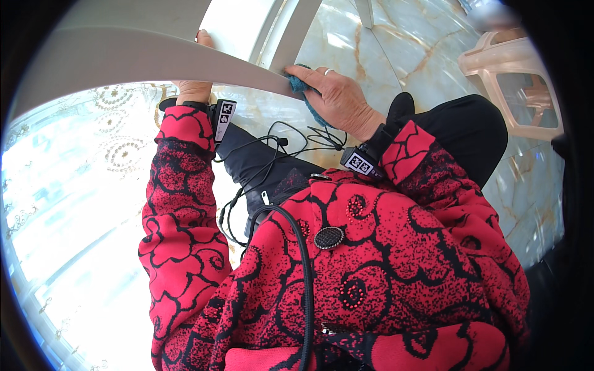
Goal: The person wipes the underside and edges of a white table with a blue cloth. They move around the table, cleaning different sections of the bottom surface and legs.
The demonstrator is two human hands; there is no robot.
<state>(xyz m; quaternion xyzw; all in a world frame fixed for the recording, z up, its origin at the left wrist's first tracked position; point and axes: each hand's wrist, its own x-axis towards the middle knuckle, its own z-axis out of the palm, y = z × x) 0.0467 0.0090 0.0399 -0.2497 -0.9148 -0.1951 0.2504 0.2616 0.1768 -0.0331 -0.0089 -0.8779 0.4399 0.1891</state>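
Note:
A teal cloth [312, 104] is held in my right hand [341, 95], pressed against the end of a curved, pale furniture rail [153, 60] near an upright leg [292, 37]. The fingertips reach over the rail's edge, and a ring shows on one finger. My left hand [195, 90] is partly hidden behind the same rail; its wrist shows below and a fingertip above. What its fingers do there cannot be seen in full. Both wrists wear black bands with tagged devices.
Black cables [283, 141] lie loosely over and between my legs. A peach plastic stool [510, 83] stands at the right on the marble-patterned floor [385, 51]. A sheer, patterned curtain [111, 139] hangs at the left, brightly lit. Another pale leg [364, 14] stands at the top.

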